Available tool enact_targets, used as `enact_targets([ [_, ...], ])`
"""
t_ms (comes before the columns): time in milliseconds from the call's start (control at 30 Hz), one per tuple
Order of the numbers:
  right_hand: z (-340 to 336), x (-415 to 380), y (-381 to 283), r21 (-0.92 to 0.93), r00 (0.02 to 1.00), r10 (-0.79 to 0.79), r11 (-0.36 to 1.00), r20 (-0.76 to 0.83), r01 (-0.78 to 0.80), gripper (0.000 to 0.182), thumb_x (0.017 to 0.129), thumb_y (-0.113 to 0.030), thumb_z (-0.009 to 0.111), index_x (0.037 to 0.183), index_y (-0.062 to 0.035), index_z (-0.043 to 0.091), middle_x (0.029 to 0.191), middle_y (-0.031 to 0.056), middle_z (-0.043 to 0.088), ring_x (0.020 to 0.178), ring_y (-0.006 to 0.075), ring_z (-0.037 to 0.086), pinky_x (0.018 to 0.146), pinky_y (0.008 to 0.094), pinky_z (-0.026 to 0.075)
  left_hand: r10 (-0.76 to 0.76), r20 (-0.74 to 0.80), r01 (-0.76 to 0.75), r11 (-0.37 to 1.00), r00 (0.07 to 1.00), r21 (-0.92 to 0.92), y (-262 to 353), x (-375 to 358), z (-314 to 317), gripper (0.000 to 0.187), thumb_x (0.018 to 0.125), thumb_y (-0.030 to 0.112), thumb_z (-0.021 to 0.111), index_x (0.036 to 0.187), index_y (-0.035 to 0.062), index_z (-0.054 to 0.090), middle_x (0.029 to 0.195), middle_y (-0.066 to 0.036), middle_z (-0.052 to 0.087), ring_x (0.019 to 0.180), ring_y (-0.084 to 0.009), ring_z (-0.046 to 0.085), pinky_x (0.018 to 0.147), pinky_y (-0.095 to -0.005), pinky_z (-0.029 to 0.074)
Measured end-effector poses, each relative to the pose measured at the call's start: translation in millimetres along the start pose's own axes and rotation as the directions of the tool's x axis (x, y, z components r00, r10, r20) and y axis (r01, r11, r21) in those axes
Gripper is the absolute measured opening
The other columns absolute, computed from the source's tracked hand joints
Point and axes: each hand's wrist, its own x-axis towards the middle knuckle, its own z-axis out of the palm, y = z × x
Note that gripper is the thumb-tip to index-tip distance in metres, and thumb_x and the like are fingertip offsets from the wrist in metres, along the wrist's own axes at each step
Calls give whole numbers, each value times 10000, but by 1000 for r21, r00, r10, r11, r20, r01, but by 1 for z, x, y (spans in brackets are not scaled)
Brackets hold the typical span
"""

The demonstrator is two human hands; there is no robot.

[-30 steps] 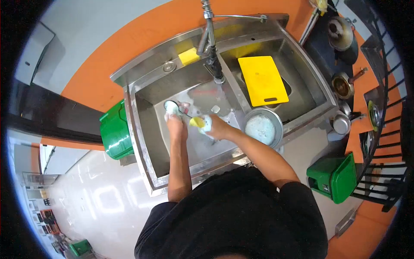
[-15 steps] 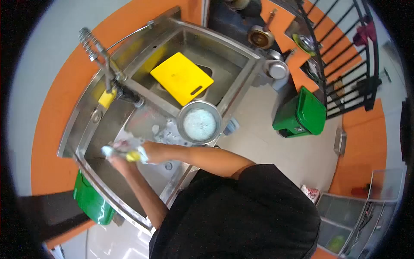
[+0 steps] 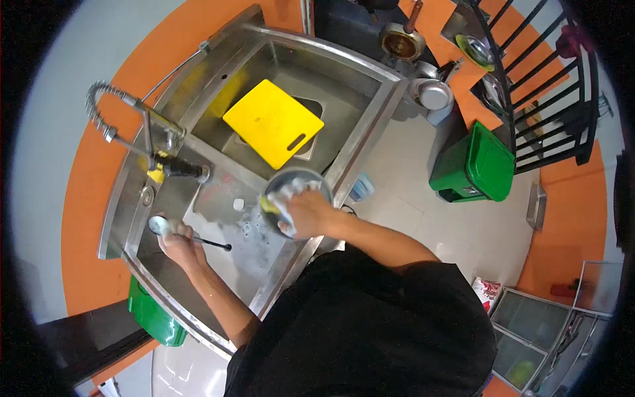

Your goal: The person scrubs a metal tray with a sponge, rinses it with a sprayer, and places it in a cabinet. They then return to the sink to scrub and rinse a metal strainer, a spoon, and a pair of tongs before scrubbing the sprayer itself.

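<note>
My left hand (image 3: 183, 246) is closed around a ladle (image 3: 213, 243) over the near sink basin. The ladle's round, soapy head points left and its black handle end points right. My right hand (image 3: 308, 214) is at the metal bowl (image 3: 325, 185) on the sink's edge, gripping a sudsy yellow sponge (image 3: 268, 204). White foam covers the fingers and part of the bowl's contents. Below and left of the bowl, soap bubbles lie on the basin floor, near a small white piece (image 3: 239, 204).
A yellow cutting board (image 3: 273, 122) lies in the far basin. The spring faucet (image 3: 142, 116) stands at the back left, with a yellow sponge (image 3: 157, 173) by its base. Green bins (image 3: 477, 165) and a metal pot (image 3: 433, 96) are to the right.
My hands were together over the near basin, at the ladle. Now they are apart: my right hand has moved right to the bowl with the sponge, while the left keeps the ladle.
</note>
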Motion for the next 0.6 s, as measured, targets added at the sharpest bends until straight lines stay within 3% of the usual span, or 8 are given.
enact_targets([
  [100, -31, 3, 39, 212, 994, -50, 977, 95, 29, 453, 822, -293, 620, 1226, -96, 570, 1107, 170, 600, 1001, 355, 589, 820, 471, 492, 31, -108, -14, 988, 994, 152, -31, 1, 18, 240, 934, 125, 438, 1103, 64, 597, 754, 14, 532, 594, -79, 473, 493, -212, 368],
  [167, -60, 7, 110, 190, 984, 3, 981, -178, 31, 298, 784, -230, 659, 1057, -111, 656, 1040, 121, 634, 1004, 332, 566, 847, 451, 480, 14, -18, -9, 973, 1000, 232, -50, 17, 2, 272, 911, 122, 459, 1151, 68, 574, 822, -23, 546, 662, -121, 514, 530, -250, 411],
  [200, -77, 7, 159, 199, 964, 55, 980, -258, -2, 253, 760, -206, 677, 996, -114, 676, 1019, 108, 643, 986, 329, 567, 834, 451, 482, 58, -161, -1, 942, 985, 335, -46, 2, 27, 330, 904, 127, 470, 1219, 66, 542, 866, -32, 549, 656, -126, 501, 517, -247, 392],
  [300, -140, 4, 334, 232, 728, 327, 945, -603, -232, 97, 688, -110, 703, 781, -90, 688, 848, 105, 665, 884, 323, 591, 766, 419, 467, 79, -163, 38, 791, 983, 611, -44, -14, 47, 537, 840, 61, 494, 1374, 22, 451, 884, -46, 546, 648, -94, 460, 498, -254, 374],
  [400, -202, 1, 513, 242, 528, 530, 820, -664, -519, 96, 769, -155, 661, 763, -64, 692, 838, 149, 664, 892, 354, 598, 773, 465, 482, 225, -277, 34, 716, 934, 697, -54, -23, 25, 550, 792, 14, 422, 1336, -54, 476, 1296, -149, 508, 969, -255, 546, 792, -357, 475],
  [467, -249, 9, 615, -99, 512, 251, 822, -822, -561, 112, 787, -160, 653, 853, -77, 688, 879, 147, 649, 876, 373, 605, 741, 481, 494, 318, -396, 95, 664, 861, 742, -54, -37, -13, 324, 958, 268, 484, 1071, 7, 637, 919, -118, 593, 780, -186, 538, 675, -327, 470],
  [567, -302, 39, 708, -131, 432, 327, 652, -841, -747, 268, 792, -191, 667, 1039, -88, 680, 1095, 178, 604, 919, 380, 603, 795, 477, 511, 427, -505, 182, 601, 750, 778, -48, -66, -49, 303, 962, 257, 471, 1046, 16, 634, 880, -89, 583, 742, -171, 520, 649, -309, 457],
  [600, -313, 47, 737, -160, 446, 327, 629, -833, -760, 316, 800, -211, 663, 1092, -93, 646, 1002, 173, 636, 905, 388, 622, 792, 486, 514, 452, -535, 209, 592, 714, 779, -46, -80, -62, 297, 964, 253, 466, 1038, 19, 633, 867, -80, 580, 729, -166, 514, 640, -303, 453],
])
